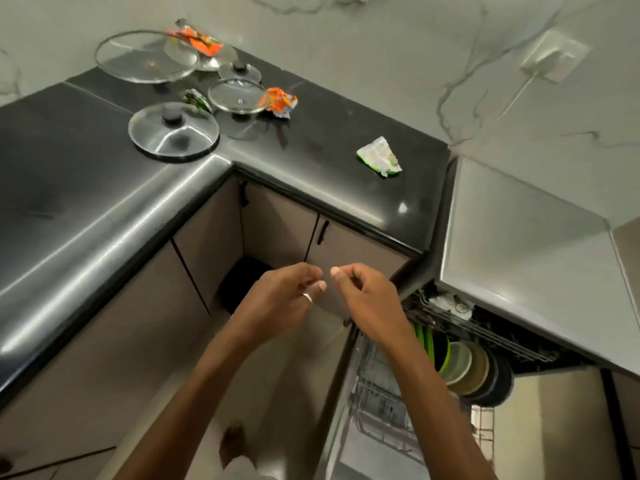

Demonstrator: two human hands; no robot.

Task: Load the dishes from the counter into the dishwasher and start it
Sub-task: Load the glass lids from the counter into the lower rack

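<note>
Several glass pot lids rest on the black counter [332,140] in the corner: a large lid [147,57] at the back, a lid with a black knob [173,131] near the counter's inner edge, and a smaller lid [239,98] lying knob-down beside it. The dishwasher [519,271] stands open at the right, its lower rack [384,400] pulled out, with plates and bowls [467,365] standing in it. My left hand [284,299] and my right hand [367,296] hover together in front of the cabinets, fingers loosely curled, nothing visible in either.
Crumpled wrappers lie on the counter: orange ones [282,102] by the lids and a green-white one [379,157] toward the right. A black bin [242,282] stands on the floor in the corner. A wall socket [554,57] with a cord sits above the dishwasher.
</note>
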